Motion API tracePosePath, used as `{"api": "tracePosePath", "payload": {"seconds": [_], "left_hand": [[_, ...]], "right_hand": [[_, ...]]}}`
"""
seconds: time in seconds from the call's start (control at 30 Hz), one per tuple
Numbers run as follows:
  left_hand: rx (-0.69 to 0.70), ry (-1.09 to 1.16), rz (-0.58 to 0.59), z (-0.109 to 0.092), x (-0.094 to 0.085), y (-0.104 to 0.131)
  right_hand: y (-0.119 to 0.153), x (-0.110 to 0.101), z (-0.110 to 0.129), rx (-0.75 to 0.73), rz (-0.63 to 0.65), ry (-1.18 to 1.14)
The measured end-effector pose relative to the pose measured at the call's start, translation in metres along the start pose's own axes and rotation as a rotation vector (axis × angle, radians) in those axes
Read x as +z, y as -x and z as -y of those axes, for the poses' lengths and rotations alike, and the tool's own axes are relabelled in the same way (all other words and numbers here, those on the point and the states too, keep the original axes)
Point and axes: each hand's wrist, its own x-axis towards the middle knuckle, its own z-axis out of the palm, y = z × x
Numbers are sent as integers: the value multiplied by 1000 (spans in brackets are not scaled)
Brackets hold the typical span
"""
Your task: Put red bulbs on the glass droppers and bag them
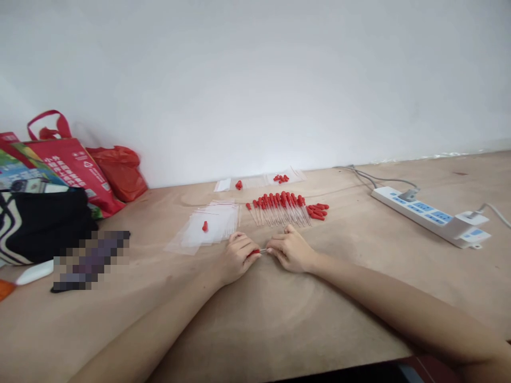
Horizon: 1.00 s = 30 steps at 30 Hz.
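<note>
My left hand (239, 258) is closed around a red rubber bulb (254, 252), most of it hidden by the fingers. From the bulb a thin clear glass tube (263, 250) runs to my right hand (290, 250), whose fingers pinch its other end. Just beyond the hands lies a row of droppers (281, 205), red bulbs facing away and clear tubes pointing towards me. Loose red bulbs (318, 211) are heaped at the row's right end. Left of the row are fanned-out clear plastic bags (211, 221) with a single red bulb (205, 226) on top.
More plastic bags (255, 182) and small groups of red bulbs (281, 178) lie near the wall. A white power strip (427, 213) with grey cables is at right. Red bags (75, 165), a black bag (48, 223) and a pixelated dark object (91, 260) occupy the left.
</note>
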Motion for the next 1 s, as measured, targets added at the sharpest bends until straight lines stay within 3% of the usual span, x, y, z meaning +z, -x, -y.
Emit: {"api": "tracePosePath", "payload": {"seconds": [0.1,0.17,0.3,0.4,0.53,0.73,0.87,1.0], "left_hand": [[-17,-40,-2,7,-4,0],[-101,-83,-62,16,-10,1],[-550,-250,-284,48,-25,12],[-830,-330,-285,73,-35,24],[-1018,-300,-223,88,-37,32],[-1116,-239,-124,88,-34,30],[-1122,-240,-106,91,-32,29],[-1092,-271,-166,90,-32,29]], "right_hand": [[-3,-7,3,-7,8,65],[-7,-11,1,46,9,78],[-21,-14,-22,430,-119,-3],[-37,-12,-46,702,-276,6],[-56,-4,-65,855,-291,107],[-66,4,-69,871,-232,203],[-70,8,-55,719,-278,237],[-86,19,-29,572,-215,192]]}}
